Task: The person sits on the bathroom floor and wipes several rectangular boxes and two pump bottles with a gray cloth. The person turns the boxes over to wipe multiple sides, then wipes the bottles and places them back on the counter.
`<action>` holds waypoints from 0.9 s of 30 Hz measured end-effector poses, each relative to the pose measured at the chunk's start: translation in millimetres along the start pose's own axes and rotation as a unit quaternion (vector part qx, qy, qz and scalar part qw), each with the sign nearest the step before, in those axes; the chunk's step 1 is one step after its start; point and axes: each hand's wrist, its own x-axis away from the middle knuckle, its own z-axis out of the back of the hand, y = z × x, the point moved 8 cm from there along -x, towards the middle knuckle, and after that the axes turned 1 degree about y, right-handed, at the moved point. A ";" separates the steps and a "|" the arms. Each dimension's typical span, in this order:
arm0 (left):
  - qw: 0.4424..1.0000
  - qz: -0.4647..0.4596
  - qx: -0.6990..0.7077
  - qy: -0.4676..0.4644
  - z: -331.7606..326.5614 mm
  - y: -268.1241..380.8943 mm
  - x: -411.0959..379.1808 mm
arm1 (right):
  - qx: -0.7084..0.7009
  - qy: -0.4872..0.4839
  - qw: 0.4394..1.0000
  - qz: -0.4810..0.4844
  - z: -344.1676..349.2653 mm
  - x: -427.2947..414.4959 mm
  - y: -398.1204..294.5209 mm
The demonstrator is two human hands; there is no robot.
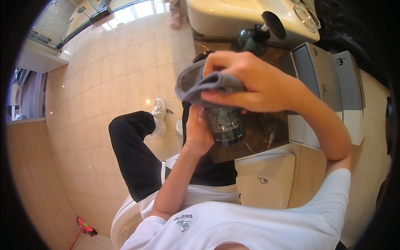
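Note:
A dark translucent bottle [225, 125] bearing printed writing stands tilted above the edge of a dark marble countertop [265, 131]. Around its lower body my left hand [200, 129] is closed. My right hand [250, 81] pinches a folded grey cloth [200, 82] that covers the bottle's upper part, so its top is mostly hidden. Behind the cloth the rim of a black round object shows in part. Farther back on the counter, beside the washbasin, is a dark pump bottle [254, 39] with a black pump head.
A cream washbasin [215, 18] is at the top, with a clear glass dish [304, 17] on its rim. Grey-and-white boxes [350, 93] stand at the counter's right. Below the counter is a toilet tank [268, 178]; a pink broom [85, 225] lies at the lower left.

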 end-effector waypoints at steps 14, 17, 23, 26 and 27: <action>0.988 0.034 -0.033 0.148 3.5 3.0 26.2 | 0.038 -0.042 0.998 0.040 -7.7 -0.8 -12.5; 0.973 0.048 -0.092 0.205 17.6 4.4 40.6 | 0.018 -0.087 0.992 0.090 -24.8 3.1 -25.4; 0.991 0.071 -0.038 0.103 5.4 6.2 20.8 | 0.097 -0.002 0.994 -0.053 4.8 -3.8 10.1; 0.985 0.057 -0.111 0.117 21.4 2.9 28.9 | 0.067 -0.040 0.997 -0.010 -12.3 1.5 -8.5; 0.979 0.056 -0.151 0.125 31.5 1.8 36.1 | 0.057 -0.060 0.996 0.019 -22.1 3.9 -18.3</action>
